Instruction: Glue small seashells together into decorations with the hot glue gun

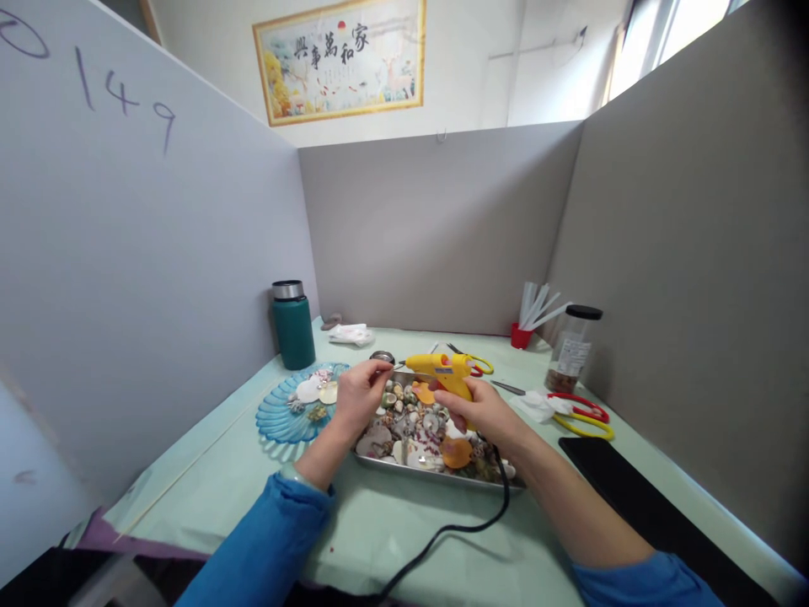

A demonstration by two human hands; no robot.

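My right hand [471,406] is wrapped round the grip of a yellow hot glue gun [437,364], whose nozzle points left. Close to that nozzle, my left hand [363,389] is closed in a pinch; whatever its fingertips hold is too small to make out. Beneath both hands lies a metal tray [436,479] filled with seashells, among them an orange scallop shell [456,453]. Left of my left hand stands a blue scalloped glass plate [271,413] bearing white shells [308,389]. A black cord [468,529] trails from the gun toward the front edge.
A green bottle [294,329] stands at the back left, near a white packet [351,335]. On the right are glue sticks in a red cup [521,336], a clear jar [570,354], red-and-yellow scissors [591,417] and a black flat object [607,472]. Grey partitions [442,236] surround the table.
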